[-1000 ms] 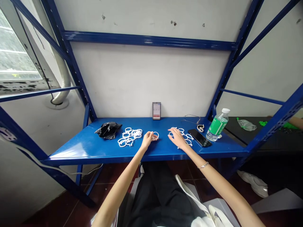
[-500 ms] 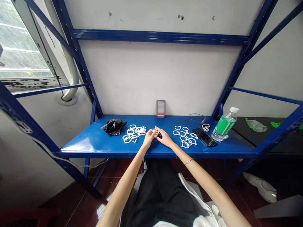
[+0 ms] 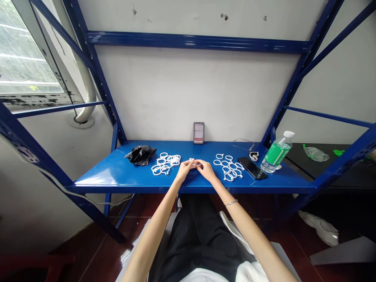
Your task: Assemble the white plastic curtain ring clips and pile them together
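Over the middle of the blue table, my left hand (image 3: 185, 168) and my right hand (image 3: 205, 170) meet with fingers closed on one white plastic ring (image 3: 194, 165). Fingers cover most of it, so its details are hidden. It resembles the loose rings nearby, which look like curtain rings with small tabs. A pile of white rings (image 3: 161, 169) lies just left of my left hand. To the right of my right hand, more white rings (image 3: 228, 169) are spread out, some overlapping.
A crumpled black plastic bag (image 3: 141, 155) sits at the table's left. On the right are a black phone (image 3: 252, 168), a white coiled cable (image 3: 253, 156) and a water bottle with a green label (image 3: 276, 153). A small upright device (image 3: 199, 133) leans at the back wall.
Both hands stay together at the same spot. The ring between them has turned and shows less of its round outline, and the right fingers have curled in more. The view has shifted slightly.
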### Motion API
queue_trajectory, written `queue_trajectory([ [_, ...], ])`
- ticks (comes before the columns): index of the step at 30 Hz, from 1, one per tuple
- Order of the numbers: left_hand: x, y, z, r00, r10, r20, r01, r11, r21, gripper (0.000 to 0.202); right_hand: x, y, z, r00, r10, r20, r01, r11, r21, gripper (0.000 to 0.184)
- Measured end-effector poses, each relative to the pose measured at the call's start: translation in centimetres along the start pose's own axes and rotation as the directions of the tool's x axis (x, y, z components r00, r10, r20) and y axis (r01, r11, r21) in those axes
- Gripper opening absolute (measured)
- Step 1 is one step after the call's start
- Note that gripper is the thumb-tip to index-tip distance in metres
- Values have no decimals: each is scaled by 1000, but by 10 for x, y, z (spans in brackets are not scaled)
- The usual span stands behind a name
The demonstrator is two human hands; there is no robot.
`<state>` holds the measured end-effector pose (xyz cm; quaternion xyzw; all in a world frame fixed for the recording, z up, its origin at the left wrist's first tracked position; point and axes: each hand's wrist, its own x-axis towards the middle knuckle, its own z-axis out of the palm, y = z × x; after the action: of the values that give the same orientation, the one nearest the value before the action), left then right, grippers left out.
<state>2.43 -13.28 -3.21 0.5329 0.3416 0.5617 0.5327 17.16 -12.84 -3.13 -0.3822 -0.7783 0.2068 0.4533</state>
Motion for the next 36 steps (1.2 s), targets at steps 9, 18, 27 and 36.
queue_trajectory([
  [9,3,-7,-4,999,1,-52,4,995,98,50,-4,-3,-2,999,-43,29,44,999,-2,20],
  [18,3,-9,-3,996,64,69,-81,953,291,53,0,1,-3,999,-31,-33,31,999,28,22],
  [27,0,-8,-1,991,90,98,-113,957,266,42,2,16,-3,982,186,-22,-168,926,338,39],
  [36,-6,1,2,982,151,110,-174,954,246,77,2,19,-2,979,205,-21,-168,855,490,39],
])
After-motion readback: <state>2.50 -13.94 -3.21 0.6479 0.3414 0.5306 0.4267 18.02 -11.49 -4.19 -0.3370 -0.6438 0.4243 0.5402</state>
